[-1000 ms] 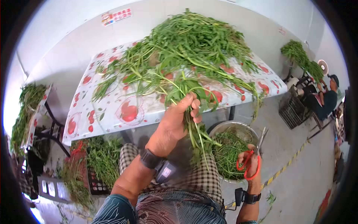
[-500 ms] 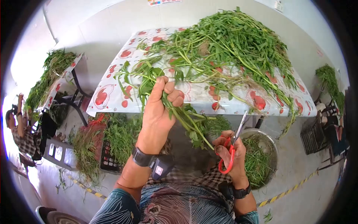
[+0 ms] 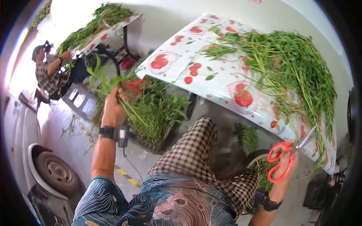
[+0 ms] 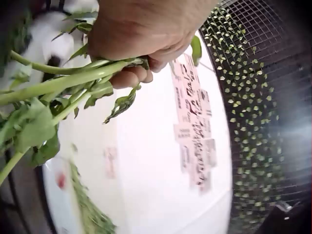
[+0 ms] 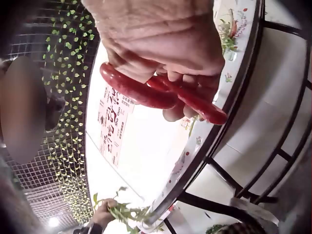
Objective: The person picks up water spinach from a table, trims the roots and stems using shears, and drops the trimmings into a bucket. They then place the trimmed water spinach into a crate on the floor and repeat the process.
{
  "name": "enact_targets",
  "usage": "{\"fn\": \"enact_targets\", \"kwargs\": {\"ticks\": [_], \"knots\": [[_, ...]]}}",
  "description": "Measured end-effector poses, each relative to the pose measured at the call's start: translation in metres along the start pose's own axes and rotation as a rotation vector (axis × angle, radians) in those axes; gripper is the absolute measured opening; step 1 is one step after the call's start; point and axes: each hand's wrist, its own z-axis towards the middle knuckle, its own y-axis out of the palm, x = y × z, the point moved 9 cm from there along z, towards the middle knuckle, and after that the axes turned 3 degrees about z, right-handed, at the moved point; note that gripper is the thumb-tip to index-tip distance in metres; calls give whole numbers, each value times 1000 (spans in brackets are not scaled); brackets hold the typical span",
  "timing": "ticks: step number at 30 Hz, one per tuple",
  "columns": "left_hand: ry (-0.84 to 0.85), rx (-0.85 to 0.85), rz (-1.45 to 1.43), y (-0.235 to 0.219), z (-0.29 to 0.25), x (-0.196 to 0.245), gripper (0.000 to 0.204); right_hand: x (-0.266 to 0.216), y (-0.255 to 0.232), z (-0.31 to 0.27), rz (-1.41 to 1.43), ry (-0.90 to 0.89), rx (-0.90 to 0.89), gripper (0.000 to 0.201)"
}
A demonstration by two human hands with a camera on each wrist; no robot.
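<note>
My left hand (image 3: 114, 107) is stretched out to the left, gripping a small bunch of leafy green stems (image 4: 53, 87). It is over the near-left side of a heap of cut greens (image 3: 160, 113) in a dark crate beside the table. On the right, my right hand (image 3: 286, 162) holds red-handled scissors (image 3: 306, 139), the blades pointing up and away toward the table's corner. Curled fingers surround the red handles (image 5: 139, 95) in the right wrist view. A large pile of long-stemmed greens (image 3: 301, 71) lies on the table's right part.
The table (image 3: 215, 84) has a fruit-print cover. Beneath its right side, a metal basin (image 3: 260, 153) of trimmings is partly hidden by my knee. Another person (image 3: 51, 73) works at a second table (image 3: 109, 35) on the left. A vehicle wheel (image 3: 56, 171) is at lower left.
My left hand has carried the stems from in front of the table leftward to the crate. The right hand has moved away to the right with the scissors. The head view has turned left.
</note>
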Motion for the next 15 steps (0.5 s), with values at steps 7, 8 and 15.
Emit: {"fn": "enact_targets", "kwargs": {"ticks": [7, 8, 15], "knots": [[177, 340, 934, -306, -50, -55, 6, -21, 41, 47, -191, -132, -105, 36], [122, 373, 875, -339, -56, -66, 5, -18, 41, 54, -244, -158, -134, 37], [-2, 729, 276, -304, -60, -43, 8, 19, 31, 79, -48, 33, -33, 40]]}}
